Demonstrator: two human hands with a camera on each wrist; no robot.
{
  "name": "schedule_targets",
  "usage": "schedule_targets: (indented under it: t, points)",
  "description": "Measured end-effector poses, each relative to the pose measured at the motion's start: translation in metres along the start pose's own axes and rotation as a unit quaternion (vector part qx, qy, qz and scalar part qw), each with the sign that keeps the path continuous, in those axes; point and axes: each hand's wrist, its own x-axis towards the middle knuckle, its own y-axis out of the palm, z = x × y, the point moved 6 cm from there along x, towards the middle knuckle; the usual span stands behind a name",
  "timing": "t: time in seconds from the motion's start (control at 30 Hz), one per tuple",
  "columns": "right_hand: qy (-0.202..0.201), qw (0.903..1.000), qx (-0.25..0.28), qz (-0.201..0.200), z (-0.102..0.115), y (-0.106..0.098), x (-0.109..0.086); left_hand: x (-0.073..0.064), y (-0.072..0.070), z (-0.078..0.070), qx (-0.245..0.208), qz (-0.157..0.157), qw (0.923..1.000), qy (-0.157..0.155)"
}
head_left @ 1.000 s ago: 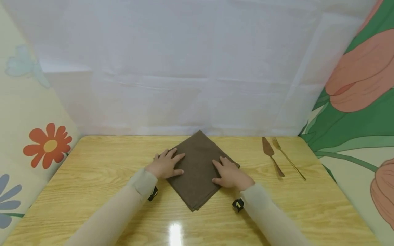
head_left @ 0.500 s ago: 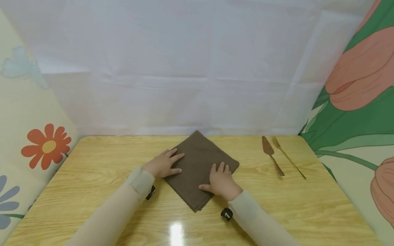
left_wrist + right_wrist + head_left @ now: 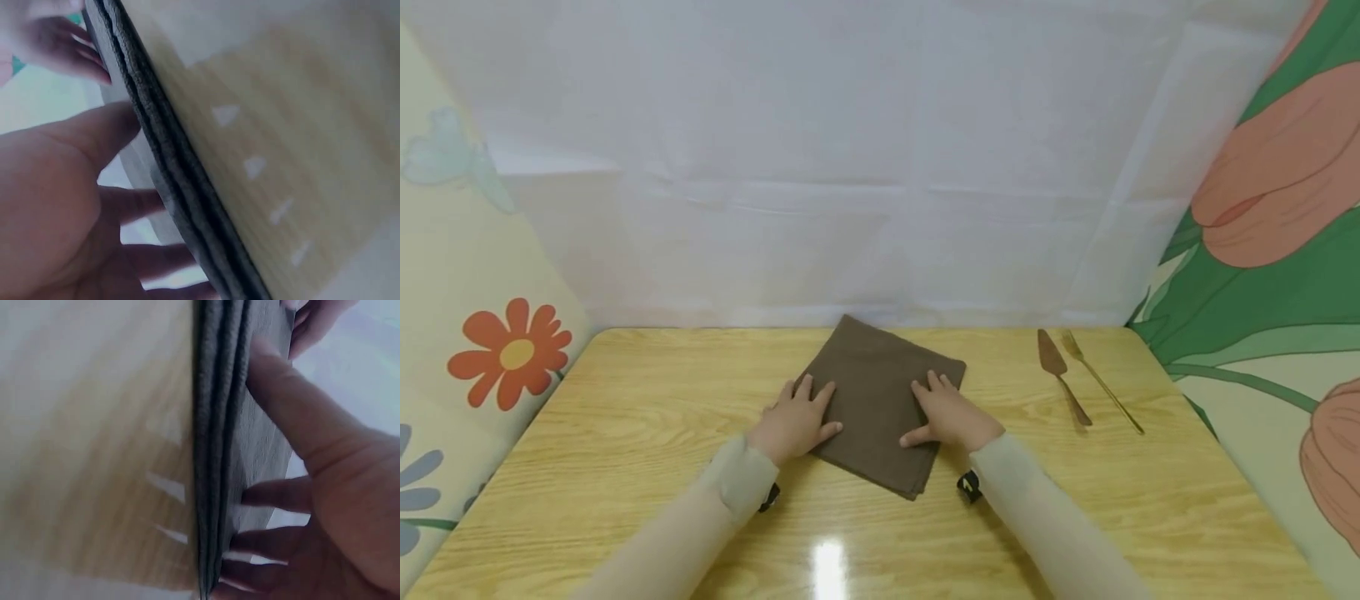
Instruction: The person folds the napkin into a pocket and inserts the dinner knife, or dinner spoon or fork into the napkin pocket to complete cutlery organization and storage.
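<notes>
A dark brown cloth [image 3: 872, 400], folded into a flat square of several layers, lies turned at an angle on the wooden table. My left hand [image 3: 792, 423] rests on its left side with fingers spread and thumb pointing inward. On the right side, my right hand [image 3: 953, 417] lies the same way, its fingertips on the top layer. Up close in the left wrist view, the stacked edge of the cloth [image 3: 169, 150] runs past the thumb and fingertips. The right wrist view shows its layered edge [image 3: 219, 425] beside the other thumb.
A brown cake server [image 3: 1054, 358] and a gold fork [image 3: 1101, 379] lie side by side on the right of the wooden table [image 3: 625, 400]. White sheeting [image 3: 850, 167] hangs behind the table's far edge. Painted walls stand left and right.
The cloth has turned anticlockwise, its near corner swinging right and its far corner left. My right hand shifted down and left, then back up; my left hand turned slightly with the cloth.
</notes>
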Motion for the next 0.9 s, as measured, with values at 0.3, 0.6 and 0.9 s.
schedule_targets:
  t: [0.3,0.6,0.9]
  points:
    - [0.012,0.9983,-0.011,0.056,-0.001,-0.013,0.019,-0.013,0.003,-0.017,0.020,-0.005,0.9986,-0.050]
    - [0.029,0.9944,-0.037,0.095,0.003,-0.020,0.034,-0.030,0.007,-0.029,0.054,-0.033,0.9970,-0.044]
    - [0.024,0.9932,-0.029,0.110,-0.004,-0.026,0.044,-0.027,0.012,-0.015,-0.065,0.014,0.9978,-0.008]
